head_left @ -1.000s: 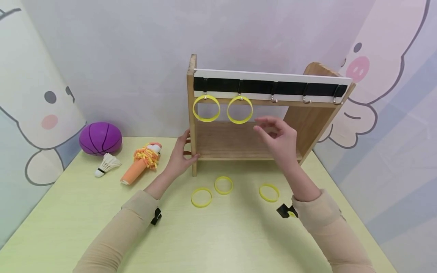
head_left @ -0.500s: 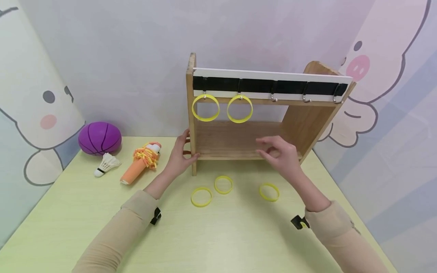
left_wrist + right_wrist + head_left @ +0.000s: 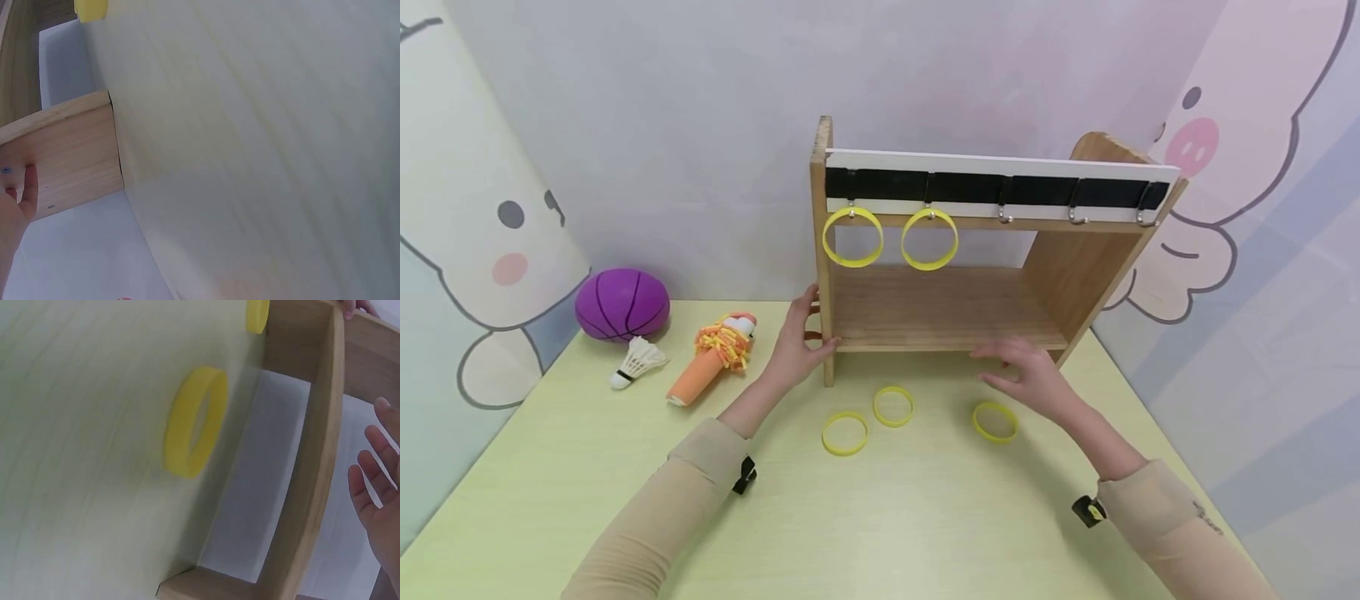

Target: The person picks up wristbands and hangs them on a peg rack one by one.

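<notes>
A small wooden rack [image 3: 947, 308] carries a row of metal hooks along its white and black top strip. Yellow rings hang from the two leftmost hooks, the left ring [image 3: 827, 250] and its neighbour [image 3: 954, 250]. My left hand [image 3: 792, 343] holds the rack's left side panel [image 3: 75, 150], thumb at the front edge and fingers against the outer face. With fingers apart and nothing between them, my right hand [image 3: 1030, 379] hovers just above a yellow ring [image 3: 976, 425] on the table, also seen as the large ring [image 3: 178, 437] in the right wrist view.
Two more yellow rings, one nearer [image 3: 825, 442] and one farther [image 3: 910, 407], lie on the table in front of the rack. At the left are a purple ball [image 3: 622, 304], a shuttlecock [image 3: 638, 360] and an orange toy [image 3: 700, 375]. Printed walls stand behind and beside.
My right hand has moved down from beside the second hanging ring to just above the right table ring, its fingers spreading. The left hand has stayed on the rack's side.
</notes>
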Action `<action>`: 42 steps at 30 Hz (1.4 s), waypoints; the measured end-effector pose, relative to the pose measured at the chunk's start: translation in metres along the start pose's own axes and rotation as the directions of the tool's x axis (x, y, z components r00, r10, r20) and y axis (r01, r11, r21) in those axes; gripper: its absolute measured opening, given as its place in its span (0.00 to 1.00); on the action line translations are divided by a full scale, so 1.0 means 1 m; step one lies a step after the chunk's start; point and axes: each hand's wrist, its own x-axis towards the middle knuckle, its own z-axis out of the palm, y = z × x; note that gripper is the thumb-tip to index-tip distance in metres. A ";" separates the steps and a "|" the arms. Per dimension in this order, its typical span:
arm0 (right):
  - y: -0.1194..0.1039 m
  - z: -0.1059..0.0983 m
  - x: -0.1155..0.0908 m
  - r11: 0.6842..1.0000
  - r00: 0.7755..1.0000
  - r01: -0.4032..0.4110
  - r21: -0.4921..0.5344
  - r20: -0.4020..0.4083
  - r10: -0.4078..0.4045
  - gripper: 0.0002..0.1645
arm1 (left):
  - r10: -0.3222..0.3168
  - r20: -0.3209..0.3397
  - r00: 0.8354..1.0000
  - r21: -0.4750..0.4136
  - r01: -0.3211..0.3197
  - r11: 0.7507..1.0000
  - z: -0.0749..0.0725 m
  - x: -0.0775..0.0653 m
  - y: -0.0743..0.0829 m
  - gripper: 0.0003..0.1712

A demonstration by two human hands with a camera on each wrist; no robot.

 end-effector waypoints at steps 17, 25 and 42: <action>0.040 0.015 -0.033 0.992 0.962 -0.080 0.101 0.270 0.050 0.18 | 0.009 -0.004 1.000 0.004 -0.009 1.000 -0.001 0.000 0.001 0.53; 0.050 0.023 -0.034 0.989 0.922 -0.111 0.097 0.382 0.066 0.17 | 0.010 -0.001 1.000 0.014 -0.010 1.000 -0.001 0.000 0.002 0.54; 0.064 0.043 -0.037 0.990 0.923 0.029 0.135 0.377 -0.079 0.07 | 0.005 -0.007 1.000 0.004 -0.005 1.000 0.001 -0.001 0.000 0.54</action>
